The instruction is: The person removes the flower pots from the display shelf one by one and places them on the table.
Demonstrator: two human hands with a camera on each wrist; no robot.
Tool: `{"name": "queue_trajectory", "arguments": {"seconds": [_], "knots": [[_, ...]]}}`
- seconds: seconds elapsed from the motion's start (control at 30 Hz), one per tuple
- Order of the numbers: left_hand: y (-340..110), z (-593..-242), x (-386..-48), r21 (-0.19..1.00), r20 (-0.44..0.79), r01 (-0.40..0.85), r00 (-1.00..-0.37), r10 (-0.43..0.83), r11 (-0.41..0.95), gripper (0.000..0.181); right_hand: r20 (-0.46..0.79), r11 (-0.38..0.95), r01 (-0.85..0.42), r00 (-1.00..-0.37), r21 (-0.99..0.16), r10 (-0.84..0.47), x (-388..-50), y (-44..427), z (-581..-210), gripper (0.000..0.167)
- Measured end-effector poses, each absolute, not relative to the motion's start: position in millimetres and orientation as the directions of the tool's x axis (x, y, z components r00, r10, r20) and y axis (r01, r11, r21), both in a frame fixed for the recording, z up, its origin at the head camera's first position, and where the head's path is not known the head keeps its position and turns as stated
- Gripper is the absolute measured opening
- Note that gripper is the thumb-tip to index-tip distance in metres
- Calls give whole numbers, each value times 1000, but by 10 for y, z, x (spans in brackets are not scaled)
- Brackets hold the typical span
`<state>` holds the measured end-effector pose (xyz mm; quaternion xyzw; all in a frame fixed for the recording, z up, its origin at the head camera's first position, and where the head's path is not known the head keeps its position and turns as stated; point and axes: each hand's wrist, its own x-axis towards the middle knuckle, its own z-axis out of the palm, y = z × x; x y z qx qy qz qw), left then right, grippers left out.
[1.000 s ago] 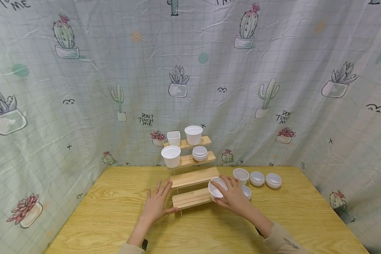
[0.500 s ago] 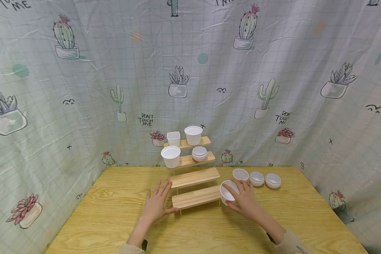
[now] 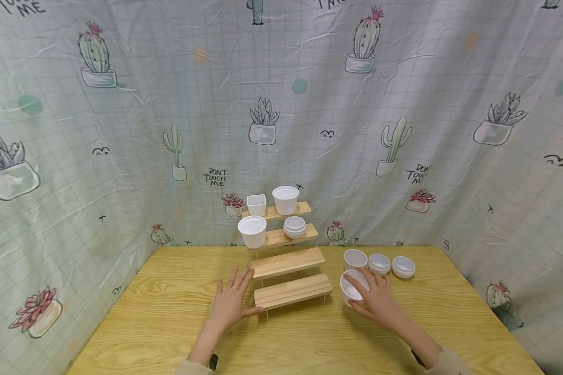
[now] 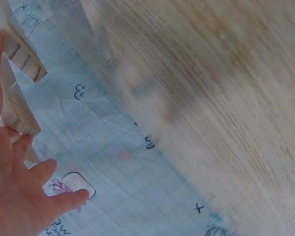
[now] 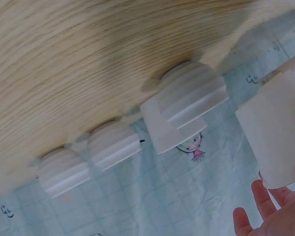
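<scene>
From my end, the white tapered pot (image 5: 275, 137) looks like smooth plastic, nearly matt; the ridged bowls (image 5: 113, 145) look like plastic too, banded along their walls. I see pale, grained wood with a matt face on the tiered stand (image 3: 293, 291). The tabletop (image 3: 169, 323) shows streaky woodgrain. The curtain (image 3: 300, 41) is creased and faintly glossy, cloth or film, I can't tell.
</scene>
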<state>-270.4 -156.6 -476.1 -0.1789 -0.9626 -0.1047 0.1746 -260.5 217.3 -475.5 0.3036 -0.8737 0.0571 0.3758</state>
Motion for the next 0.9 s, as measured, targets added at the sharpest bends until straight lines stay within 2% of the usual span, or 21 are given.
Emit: {"name": "queue_trajectory", "arguments": {"seconds": [0.7,0.9], "knots": [[-1570,-4743,-2696,138,368,385,-876,314,913,97,703,837,-535,-551,117,-450,-2570,2552,-4789,56],[-1572,-4743,-2688,147,370,392,-873,317,908,97,728,854,-499,-528,150,-436,-2586,2630,-4788,59]]}}
